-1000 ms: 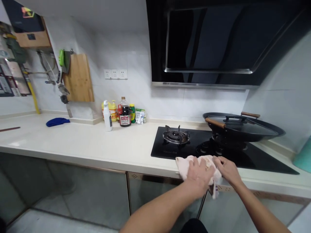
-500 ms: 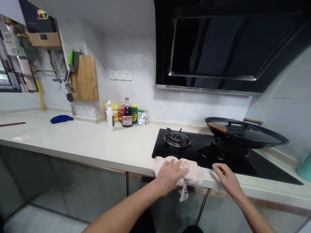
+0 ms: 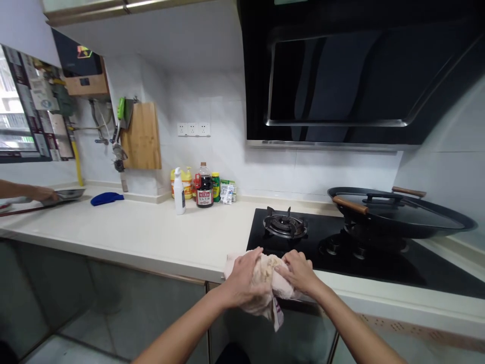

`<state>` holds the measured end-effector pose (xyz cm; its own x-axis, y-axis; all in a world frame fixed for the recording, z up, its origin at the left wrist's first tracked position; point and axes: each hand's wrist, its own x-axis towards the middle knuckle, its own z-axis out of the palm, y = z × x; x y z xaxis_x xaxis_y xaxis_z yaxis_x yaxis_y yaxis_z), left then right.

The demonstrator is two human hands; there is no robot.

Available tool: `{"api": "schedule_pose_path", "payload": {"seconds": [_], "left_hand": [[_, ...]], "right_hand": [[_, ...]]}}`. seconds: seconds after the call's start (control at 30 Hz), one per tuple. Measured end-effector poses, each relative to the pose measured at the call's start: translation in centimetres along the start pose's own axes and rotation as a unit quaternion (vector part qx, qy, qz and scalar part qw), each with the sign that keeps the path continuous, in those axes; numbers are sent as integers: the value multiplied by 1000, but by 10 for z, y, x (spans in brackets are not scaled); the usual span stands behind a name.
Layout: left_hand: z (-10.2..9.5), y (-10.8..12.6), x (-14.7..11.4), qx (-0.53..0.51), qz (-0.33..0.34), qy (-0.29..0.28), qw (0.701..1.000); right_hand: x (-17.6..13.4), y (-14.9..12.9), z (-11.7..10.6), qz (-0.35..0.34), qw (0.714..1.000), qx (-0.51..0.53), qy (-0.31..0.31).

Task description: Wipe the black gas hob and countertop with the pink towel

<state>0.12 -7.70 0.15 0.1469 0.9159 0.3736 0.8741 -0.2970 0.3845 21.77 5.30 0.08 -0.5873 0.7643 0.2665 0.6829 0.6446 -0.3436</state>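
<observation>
A pale pink cloth [image 3: 265, 270], stained yellowish on top, lies bunched at the counter's front edge beside the gas stove [image 3: 303, 247]. One end of it hangs down over the edge. My left hand [image 3: 246, 283] grips the cloth's left part, fingers curled over it. From the other side my right hand [image 3: 301, 273] holds the cloth's right part, its fingers bent onto the fabric. Behind the hands stands the bare left burner [image 3: 285, 225] with its pan support.
A lidded wok [image 3: 401, 212] sits on the right burner under the range hood [image 3: 333, 81]. A white spray bottle [image 3: 179, 192], a soy sauce bottle [image 3: 204, 187] and a blue cloth [image 3: 106, 198] stand or lie farther left. Another person's hand [image 3: 43, 194] holds a metal utensil at far left.
My right hand has moved left onto the cloth, which is now more bunched between both hands. Another person's arm has come in at the left with a metal utensil. The view has shifted slightly.
</observation>
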Motion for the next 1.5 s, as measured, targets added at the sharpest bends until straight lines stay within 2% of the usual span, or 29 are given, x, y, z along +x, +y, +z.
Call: {"api": "schedule_pose_path", "payload": {"seconds": [0.07, 0.17, 0.27, 0.37, 0.5, 0.63, 0.73, 0.83, 0.93, 1.0, 1.1, 1.17, 1.2, 1.27, 1.33, 1.43, 1.5], "left_hand": [[-8, 2, 8, 16, -50, 10, 999], [-18, 0, 19, 76, -96, -34, 992], [-27, -8, 18, 96, -100, -69, 988], [-36, -23, 5, 99, -87, -70, 989], [-49, -42, -20, 116, -85, -61, 988], [-73, -59, -47, 138, -122, -47, 982], [-100, -67, -72, 130, -167, -43, 976], [-131, -70, -96, 103, -215, -49, 970], [-160, -66, -114, 49, -246, -71, 965], [-172, -60, -121, -2, -253, -88, 963], [-179, -49, -123, -75, -246, -106, 961], [-178, -40, -122, -129, -239, -110, 956], [-177, -37, -121, -158, -238, -109, 952], [-176, -31, -122, -201, -242, -113, 942], [-177, -29, -125, -207, -258, -131, 935], [-184, -30, -135, -196, -285, -187, 920], [-191, -31, -141, -205, -288, -224, 908]], "right_hand": [[2, -3, 2, -6, 1000, 27, -7], [2, 2, 4, -40, 994, 98, -11], [0, 7, 7, -83, 985, 152, -2], [-6, 2, 14, -80, 984, 158, 22], [-14, -30, 29, -74, 985, 144, 60], [-13, -75, 40, -164, 975, 142, 42], [-10, -105, 44, -212, 963, 165, -8], [-11, -128, 54, -239, 942, 219, -89], [-13, -145, 73, -230, 912, 287, -183], [-13, -153, 85, -179, 882, 344, -269], [-11, -166, 93, -150, 807, 419, -387], [-9, -174, 93, -177, 769, 465, -402], [-8, -177, 92, -190, 764, 477, -391], [-6, -180, 92, -200, 782, 469, -359], [-5, -178, 93, -193, 799, 440, -361], [-3, -169, 90, -151, 810, 412, -389], [-3, -164, 83, -160, 840, 375, -357]]}}
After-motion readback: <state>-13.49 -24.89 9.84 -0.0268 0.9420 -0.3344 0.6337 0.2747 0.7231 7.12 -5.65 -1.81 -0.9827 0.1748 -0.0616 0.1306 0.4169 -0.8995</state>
